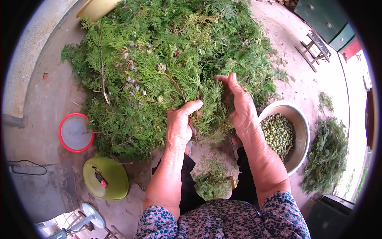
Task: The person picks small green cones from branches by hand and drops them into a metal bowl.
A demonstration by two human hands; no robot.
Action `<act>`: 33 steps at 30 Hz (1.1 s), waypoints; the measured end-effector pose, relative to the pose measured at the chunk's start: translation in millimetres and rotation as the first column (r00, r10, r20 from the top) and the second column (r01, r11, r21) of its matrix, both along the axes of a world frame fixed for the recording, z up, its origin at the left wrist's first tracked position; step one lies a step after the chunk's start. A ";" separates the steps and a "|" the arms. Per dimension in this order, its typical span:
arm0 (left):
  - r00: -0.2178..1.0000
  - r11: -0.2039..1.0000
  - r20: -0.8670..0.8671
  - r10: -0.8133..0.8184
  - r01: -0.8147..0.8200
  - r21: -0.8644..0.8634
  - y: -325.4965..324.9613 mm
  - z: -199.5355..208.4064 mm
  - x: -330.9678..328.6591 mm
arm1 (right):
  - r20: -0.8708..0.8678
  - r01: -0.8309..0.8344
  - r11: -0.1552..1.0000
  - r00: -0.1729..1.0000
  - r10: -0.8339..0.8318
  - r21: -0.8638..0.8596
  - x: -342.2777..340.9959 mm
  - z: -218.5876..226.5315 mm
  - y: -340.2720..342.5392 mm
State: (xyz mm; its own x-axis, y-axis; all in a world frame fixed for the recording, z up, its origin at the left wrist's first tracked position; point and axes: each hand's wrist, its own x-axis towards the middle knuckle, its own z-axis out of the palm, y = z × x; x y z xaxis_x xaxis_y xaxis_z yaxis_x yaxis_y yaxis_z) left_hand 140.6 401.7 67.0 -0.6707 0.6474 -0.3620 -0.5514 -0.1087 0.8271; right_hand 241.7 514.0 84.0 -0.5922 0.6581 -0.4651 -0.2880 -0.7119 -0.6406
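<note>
A large heap of green cypress-like (arborvitae) branches (pixel 131 131) lies before me, with bluish and brown cones among the sprays. My left hand (pixel 180 123) is closed around the stem of a leafy branch (pixel 171 79), its thumb lying across the top. To the right, my right hand (pixel 242 109) touches the sprays beside that branch. Its thumb is raised and a finger stretches left, apart from the thumb; the other fingers are partly hidden. By my right forearm stands a metal basin (pixel 304 137) holding many small green round cones (pixel 276 135).
On the left are a red-rimmed basin (pixel 75 133) and an upturned yellow-green tub (pixel 93 179) with a small red-and-black device (pixel 101 181) on it. More cut sprays lie on the right (pixel 326 155) and between my feet. A small stool (pixel 314 49) stands far right.
</note>
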 end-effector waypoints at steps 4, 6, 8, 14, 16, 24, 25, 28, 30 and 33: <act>0.999 0.998 0.030 -0.024 0.022 0.062 1.1 4.0 1.8 | 0.058 0.022 0.952 0.997 -0.041 0.304 -0.4 -9.7 8.6; 0.999 0.999 0.011 -0.030 0.030 0.028 0.1 7.6 2.8 | 0.051 -0.020 0.922 0.999 0.000 0.387 1.9 -8.5 14.0; 0.998 0.998 0.007 -0.068 0.068 0.005 -3.9 5.8 -0.1 | -0.007 0.000 0.841 1.000 0.005 0.541 6.2 -6.4 25.6; 0.993 0.991 0.060 -0.103 0.098 0.087 -1.8 5.4 2.8 | 0.083 -0.253 0.737 0.962 0.259 0.627 5.1 -9.5 6.1; 0.993 0.994 0.058 -0.105 0.102 0.045 -3.2 7.6 3.2 | 0.104 -0.323 0.728 0.938 0.330 0.605 4.0 -14.1 9.0; 0.987 0.990 0.088 -0.137 0.136 0.022 0.1 6.5 6.1 | -0.329 -0.272 0.962 0.910 0.253 -0.011 5.9 -18.5 4.4; 0.980 0.989 0.134 -0.149 0.147 0.021 -0.9 -4.5 2.1 | -0.346 -0.223 0.974 0.912 0.222 0.038 6.6 -20.3 9.4; 0.968 0.992 0.217 -0.125 0.128 0.000 1.6 -6.5 1.4 | -0.274 -0.110 0.984 0.951 0.145 0.137 5.2 -3.5 12.7; 0.972 0.995 0.215 -0.095 0.099 -0.008 3.0 -3.0 4.7 | -0.270 -0.122 0.980 0.949 0.161 0.156 8.6 3.2 12.8; 0.990 0.999 0.132 -0.040 0.038 0.021 4.7 -8.5 4.3 | -0.106 -0.208 0.931 0.963 0.249 0.301 10.4 -2.5 4.5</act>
